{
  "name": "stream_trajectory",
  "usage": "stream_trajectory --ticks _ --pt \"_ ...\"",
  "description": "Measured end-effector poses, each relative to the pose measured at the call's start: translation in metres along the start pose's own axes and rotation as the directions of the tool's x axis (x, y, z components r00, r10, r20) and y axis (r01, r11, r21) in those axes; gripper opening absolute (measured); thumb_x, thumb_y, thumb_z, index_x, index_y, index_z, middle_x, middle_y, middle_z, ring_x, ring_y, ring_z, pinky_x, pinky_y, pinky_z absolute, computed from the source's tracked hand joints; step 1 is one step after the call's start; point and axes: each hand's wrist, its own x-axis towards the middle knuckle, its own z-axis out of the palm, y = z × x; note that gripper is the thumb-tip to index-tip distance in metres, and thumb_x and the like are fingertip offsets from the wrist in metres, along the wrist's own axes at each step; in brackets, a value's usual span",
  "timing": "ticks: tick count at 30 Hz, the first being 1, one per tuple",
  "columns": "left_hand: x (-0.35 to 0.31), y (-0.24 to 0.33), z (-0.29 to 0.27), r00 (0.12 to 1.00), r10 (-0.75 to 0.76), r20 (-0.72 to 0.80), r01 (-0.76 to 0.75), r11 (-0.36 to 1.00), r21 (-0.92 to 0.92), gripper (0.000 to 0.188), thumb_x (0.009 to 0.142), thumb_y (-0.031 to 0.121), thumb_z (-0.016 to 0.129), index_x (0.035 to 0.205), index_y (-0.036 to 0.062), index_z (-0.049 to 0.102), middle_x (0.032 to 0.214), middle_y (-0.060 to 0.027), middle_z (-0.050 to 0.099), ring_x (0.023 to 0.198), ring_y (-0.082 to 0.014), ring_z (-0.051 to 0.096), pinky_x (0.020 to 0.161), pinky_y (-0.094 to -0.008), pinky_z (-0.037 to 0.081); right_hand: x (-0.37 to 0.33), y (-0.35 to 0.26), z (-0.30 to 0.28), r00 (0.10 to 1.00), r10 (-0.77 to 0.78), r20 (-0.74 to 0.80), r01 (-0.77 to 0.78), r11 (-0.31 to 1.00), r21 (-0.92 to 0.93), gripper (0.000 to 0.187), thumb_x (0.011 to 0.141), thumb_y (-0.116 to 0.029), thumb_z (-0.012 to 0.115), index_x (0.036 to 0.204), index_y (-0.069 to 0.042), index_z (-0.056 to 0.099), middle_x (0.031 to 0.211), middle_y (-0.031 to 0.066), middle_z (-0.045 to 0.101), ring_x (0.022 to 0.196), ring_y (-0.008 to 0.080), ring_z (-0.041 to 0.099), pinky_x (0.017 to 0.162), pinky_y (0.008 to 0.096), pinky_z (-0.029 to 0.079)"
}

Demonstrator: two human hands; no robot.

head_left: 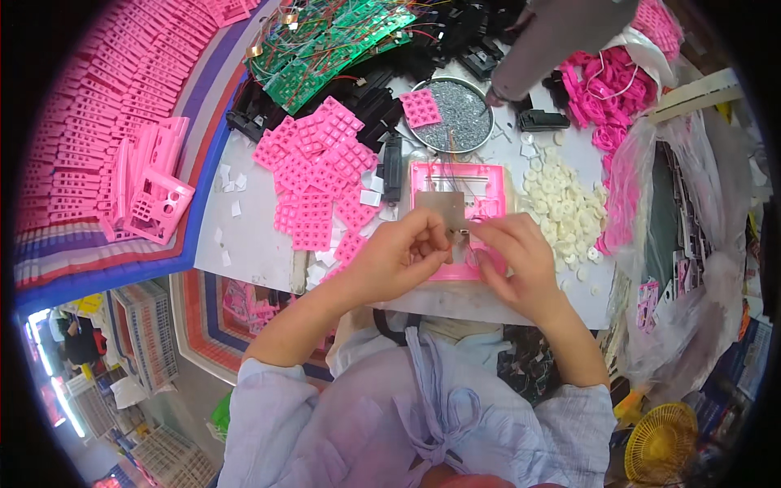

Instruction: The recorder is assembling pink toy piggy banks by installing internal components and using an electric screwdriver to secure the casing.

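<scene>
A pink plastic housing (499,195) lies in front of me with thin wires running across it. Over it is a flat grey-brown board (441,208). My left hand (411,248) is closed with its fingers curled at the board's lower edge, seeming to grip it. My right hand (518,259) is closed at the board's lower right, thumb and fingers drawn together beside a small shiny metal part (464,233). What the right fingertips pinch is too small to make out.
Pink keypads (313,221) are piled left of the housing, white round pieces (561,199) right. Behind stand a round tin of screws (464,118), green circuit boards (325,53) and a grey tool (553,49) overhead. A bin of pink panels (106,106) fills the far left.
</scene>
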Motion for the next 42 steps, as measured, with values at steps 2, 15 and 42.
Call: stream_trajectory --ticks 2,15,42 --pt "0.005 0.003 0.002 0.998 0.003 0.064 -0.006 0.999 0.048 0.022 0.092 0.003 0.064 0.110 0.0036 0.053 0.085 -0.0032 0.066 0.075 -0.0090 0.063 0.067 -0.0247 0.050 0.009 -0.002 -0.002 0.998 -0.063 0.014 0.062 0.998 0.016 0.023 0.079 -0.003 0.073 0.103 -0.003 0.072 0.099 0.0094 0.069 0.084 0.0229 0.066 0.069 0.0322 0.053" --pt "0.067 -0.016 0.028 0.703 0.428 0.568 -0.711 0.390 0.585 0.016 0.071 0.021 0.069 0.085 0.0124 0.068 0.080 -0.0026 0.059 0.072 -0.0214 0.061 0.069 -0.0372 0.046 -0.041 -0.025 0.002 0.966 0.179 0.188 -0.216 0.956 0.201 0.017 0.080 -0.002 0.074 0.096 -0.004 0.069 0.082 0.0073 0.068 0.073 0.0188 0.068 0.066 0.0310 0.054" --pt "-0.008 -0.032 0.040 0.894 0.331 0.303 -0.441 0.525 0.728 0.036 0.082 0.014 0.069 0.119 0.0147 0.069 0.108 -0.0046 0.063 0.091 -0.0237 0.060 0.075 -0.0387 0.048 -0.063 0.032 -0.003 0.984 0.125 0.127 -0.134 0.989 0.068 0.022 0.073 -0.006 0.079 0.094 -0.009 0.071 0.111 0.0088 0.065 0.100 0.0325 0.056 0.083 0.0416 0.049"
